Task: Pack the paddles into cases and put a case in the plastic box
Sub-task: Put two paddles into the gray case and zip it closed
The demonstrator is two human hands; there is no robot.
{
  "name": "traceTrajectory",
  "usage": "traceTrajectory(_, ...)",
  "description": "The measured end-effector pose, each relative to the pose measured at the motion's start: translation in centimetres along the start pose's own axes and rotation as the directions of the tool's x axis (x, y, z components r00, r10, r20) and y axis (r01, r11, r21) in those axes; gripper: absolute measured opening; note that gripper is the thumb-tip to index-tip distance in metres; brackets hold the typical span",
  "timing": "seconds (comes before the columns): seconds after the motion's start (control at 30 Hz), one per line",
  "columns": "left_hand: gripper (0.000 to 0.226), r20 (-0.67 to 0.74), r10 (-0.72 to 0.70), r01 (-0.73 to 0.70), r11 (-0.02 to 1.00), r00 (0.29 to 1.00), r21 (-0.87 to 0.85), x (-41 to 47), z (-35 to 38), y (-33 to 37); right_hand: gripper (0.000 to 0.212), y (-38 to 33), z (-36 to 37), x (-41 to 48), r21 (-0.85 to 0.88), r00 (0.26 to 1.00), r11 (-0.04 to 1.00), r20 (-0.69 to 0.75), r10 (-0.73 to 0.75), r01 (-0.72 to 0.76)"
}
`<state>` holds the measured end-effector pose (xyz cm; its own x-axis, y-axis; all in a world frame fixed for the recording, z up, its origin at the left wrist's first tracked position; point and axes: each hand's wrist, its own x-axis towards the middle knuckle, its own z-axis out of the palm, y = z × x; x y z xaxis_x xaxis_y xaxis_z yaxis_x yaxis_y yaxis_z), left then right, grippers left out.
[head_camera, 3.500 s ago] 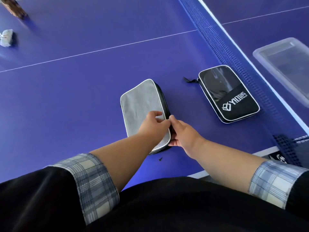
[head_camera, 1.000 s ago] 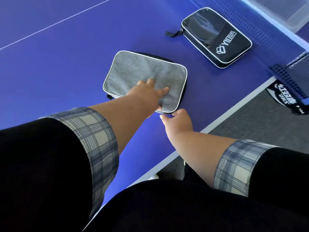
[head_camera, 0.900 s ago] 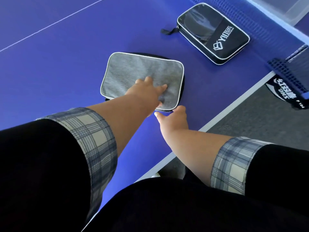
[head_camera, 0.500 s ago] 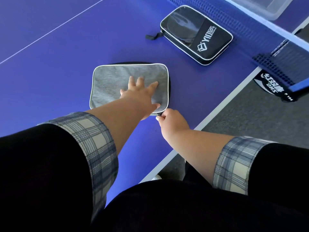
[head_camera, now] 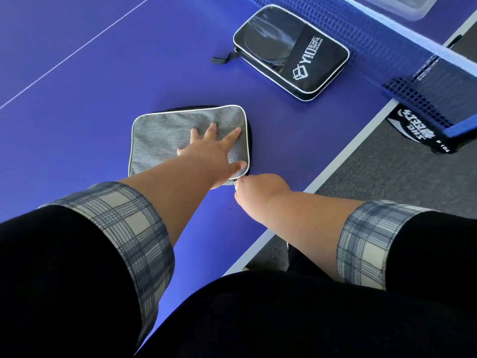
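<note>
A grey paddle case [head_camera: 165,138] with white piping lies flat on the blue table-tennis table [head_camera: 77,86]. My left hand [head_camera: 214,151] presses on it with fingers spread and straight. My right hand [head_camera: 260,187] sits at the case's near right corner and pinches the small zipper pull there. A black paddle case [head_camera: 291,51] with a white logo lies further off, closed, near the net, with a pull strap at its left end. The clear plastic box [head_camera: 402,3] shows only at the top right edge, beyond the net.
The blue net [head_camera: 387,40] runs diagonally across the top right, ending at its clamp post [head_camera: 423,130] by the table's side edge. The white-lined table edge [head_camera: 335,171] runs close to my right hand, with grey floor beyond.
The grey case has turned, so its long side lies across my view. My left hand shifted from gripping its edge to pressing flat on top. My right hand stayed at the near corner, on the zipper.
</note>
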<state>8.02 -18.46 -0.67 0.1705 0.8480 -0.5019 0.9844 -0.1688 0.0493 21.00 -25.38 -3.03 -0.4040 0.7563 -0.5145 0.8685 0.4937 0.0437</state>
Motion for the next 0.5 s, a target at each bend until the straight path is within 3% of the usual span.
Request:
traceTrajectory(0.13, 0.083, -0.005, -0.007, 0.007, 1.0, 1.0, -0.005, 0.0, 0.3, -0.1, 0.024, -0.5, 0.9, 0.5, 0.301, 0.989, 0.944, -0.018, 0.148, -0.136)
traceTrajectory(0.17, 0.083, -0.003, -0.006, 0.006, 1.0, 1.0, -0.006, 0.0, 0.3, -0.1, 0.02, -0.6, 1.0, 0.6, 0.288, 0.985, 0.945, -0.03, 0.173, -0.157)
traceTrajectory(0.23, 0.083, 0.002, -0.002, 0.002, 1.0, 1.0, -0.002, 0.0, 0.3, -0.1, 0.022, -0.8, 1.5, 0.5, 0.216, 0.978, 0.96, -0.068, 0.198, -0.18)
traceTrajectory(0.43, 0.083, -0.004, 0.006, -0.006, 1.0, 1.0, 0.006, -0.3, 0.4, -0.3, 0.03, 2.0, 2.9, 0.3, 0.483, 0.957, 0.847, -0.062, 0.284, -0.22)
traceTrajectory(0.5, 0.082, 0.001, 0.004, -0.004, 1.0, 1.0, 0.003, -0.4, 0.4, -0.2, 0.031, 2.8, 3.0, 0.3, 0.5, 0.954, 0.84, -0.081, 0.289, -0.212)
